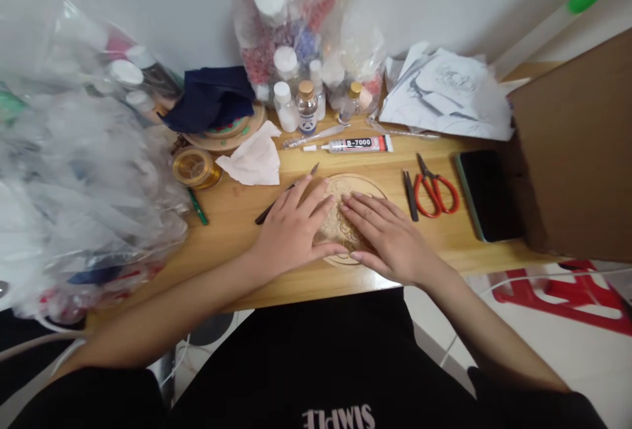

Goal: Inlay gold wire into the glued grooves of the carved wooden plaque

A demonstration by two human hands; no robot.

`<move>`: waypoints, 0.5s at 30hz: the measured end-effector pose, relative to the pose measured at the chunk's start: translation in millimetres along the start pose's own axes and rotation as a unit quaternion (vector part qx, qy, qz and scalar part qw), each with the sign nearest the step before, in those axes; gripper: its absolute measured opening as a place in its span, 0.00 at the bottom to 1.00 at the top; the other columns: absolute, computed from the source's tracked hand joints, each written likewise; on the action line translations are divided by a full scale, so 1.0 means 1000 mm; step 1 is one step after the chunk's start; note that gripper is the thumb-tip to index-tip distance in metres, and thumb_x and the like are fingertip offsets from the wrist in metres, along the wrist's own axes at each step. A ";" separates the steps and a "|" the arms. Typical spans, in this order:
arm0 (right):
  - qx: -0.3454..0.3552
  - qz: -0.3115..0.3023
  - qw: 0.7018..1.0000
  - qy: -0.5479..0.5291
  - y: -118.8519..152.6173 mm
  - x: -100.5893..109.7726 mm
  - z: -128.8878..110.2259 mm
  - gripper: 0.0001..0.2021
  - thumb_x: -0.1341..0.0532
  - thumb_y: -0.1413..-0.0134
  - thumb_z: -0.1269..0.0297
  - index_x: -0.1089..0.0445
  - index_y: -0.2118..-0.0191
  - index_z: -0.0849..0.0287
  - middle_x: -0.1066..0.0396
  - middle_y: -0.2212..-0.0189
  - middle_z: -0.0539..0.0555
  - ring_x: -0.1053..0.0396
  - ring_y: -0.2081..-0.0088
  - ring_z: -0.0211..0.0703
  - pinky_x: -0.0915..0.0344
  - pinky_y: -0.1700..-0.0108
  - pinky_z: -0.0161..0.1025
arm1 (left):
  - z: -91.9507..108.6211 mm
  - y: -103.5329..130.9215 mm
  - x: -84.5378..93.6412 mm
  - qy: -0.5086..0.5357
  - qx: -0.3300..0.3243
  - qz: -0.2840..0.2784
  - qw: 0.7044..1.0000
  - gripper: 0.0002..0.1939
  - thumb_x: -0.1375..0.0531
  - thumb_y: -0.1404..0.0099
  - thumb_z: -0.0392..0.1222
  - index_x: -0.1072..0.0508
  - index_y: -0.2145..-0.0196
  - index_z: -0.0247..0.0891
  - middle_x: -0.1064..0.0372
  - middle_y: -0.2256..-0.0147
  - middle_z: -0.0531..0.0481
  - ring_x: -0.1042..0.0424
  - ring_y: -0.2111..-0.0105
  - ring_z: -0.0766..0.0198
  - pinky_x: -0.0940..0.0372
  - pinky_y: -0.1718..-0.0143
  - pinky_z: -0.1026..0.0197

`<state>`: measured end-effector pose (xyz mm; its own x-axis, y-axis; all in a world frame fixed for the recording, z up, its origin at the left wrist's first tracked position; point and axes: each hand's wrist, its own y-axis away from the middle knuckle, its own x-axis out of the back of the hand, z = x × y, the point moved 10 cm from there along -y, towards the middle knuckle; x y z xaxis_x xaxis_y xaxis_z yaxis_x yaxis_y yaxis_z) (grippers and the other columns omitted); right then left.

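Note:
A round wooden disc lies on the table in front of me, with curled gold wire in a pattern over its face. My left hand rests on the disc's left side, fingers spread. On its right side my right hand lies flat, its fingers stretched over the wire. Both thumbs reach toward each other near the disc's lower edge. Part of the wire pattern is hidden beneath the hands. A dark pen-like tool with a pointed tip lies partly behind my left hand.
Behind the disc lies a B-7000 glue tube. Black tweezers, red-handled scissors and a phone lie right, beside a cardboard box. A gold wire spool, white tissue and plastic bags stand left. Small bottles line the back.

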<state>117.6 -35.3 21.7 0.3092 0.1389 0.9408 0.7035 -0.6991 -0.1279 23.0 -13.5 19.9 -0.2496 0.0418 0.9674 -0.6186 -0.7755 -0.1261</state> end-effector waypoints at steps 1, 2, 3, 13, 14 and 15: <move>-0.002 -0.006 1.000 0.004 0.001 -0.003 0.001 0.35 0.50 0.36 0.45 0.45 0.34 0.68 0.41 0.35 0.65 0.45 0.33 0.58 0.42 0.37 0.59 | 0.001 -0.001 0.001 -0.002 0.002 0.004 1.000 0.41 0.46 0.38 0.70 0.31 0.42 0.31 0.43 0.36 0.36 0.46 0.36 0.38 0.43 0.40 0.39; -0.004 -0.009 1.000 0.008 0.002 -0.005 0.001 0.36 0.50 0.36 0.44 0.46 0.34 0.68 0.42 0.35 0.65 0.46 0.33 0.57 0.43 0.37 0.59 | 0.002 -0.002 0.002 -0.005 0.004 0.008 1.000 0.41 0.46 0.38 0.70 0.30 0.43 0.31 0.43 0.36 0.36 0.46 0.36 0.38 0.43 0.40 0.38; -0.006 -0.009 1.000 0.013 0.003 -0.006 0.002 0.36 0.50 0.37 0.43 0.46 0.33 0.67 0.42 0.35 0.65 0.46 0.33 0.57 0.43 0.36 0.59 | 0.003 -0.002 0.003 -0.010 0.007 0.012 1.000 0.40 0.45 0.38 0.70 0.29 0.43 0.32 0.43 0.36 0.36 0.46 0.36 0.38 0.43 0.40 0.38; -0.017 -0.002 0.999 0.028 0.004 -0.010 -0.001 0.35 0.50 0.36 0.45 0.47 0.33 0.66 0.42 0.35 0.65 0.46 0.33 0.56 0.45 0.35 0.58 | 0.010 0.000 0.006 -0.050 0.019 0.037 0.998 0.36 0.40 0.38 0.64 0.30 0.44 0.31 0.44 0.36 0.35 0.44 0.36 0.39 0.41 0.40 0.40; -0.016 0.000 1.000 0.027 0.004 -0.009 -0.003 0.35 0.50 0.36 0.45 0.46 0.33 0.67 0.42 0.35 0.66 0.46 0.33 0.56 0.45 0.35 0.58 | 0.010 0.001 0.007 -0.050 0.017 0.040 0.998 0.35 0.41 0.37 0.63 0.30 0.44 0.31 0.43 0.36 0.35 0.44 0.36 0.39 0.41 0.40 0.41; -0.014 0.003 1.000 0.024 0.003 -0.008 -0.003 0.35 0.50 0.36 0.45 0.46 0.33 0.67 0.41 0.35 0.66 0.46 0.33 0.56 0.45 0.35 0.57 | 0.010 0.002 0.007 -0.048 0.018 0.043 0.998 0.34 0.42 0.36 0.62 0.30 0.44 0.31 0.43 0.36 0.35 0.44 0.36 0.39 0.40 0.40 0.41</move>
<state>115.3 -41.0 14.3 0.2813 0.1006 0.9543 0.6833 -0.7193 -0.1256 27.5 -21.1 28.1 -0.2261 -0.0852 0.9704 -0.5707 -0.7957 -0.2029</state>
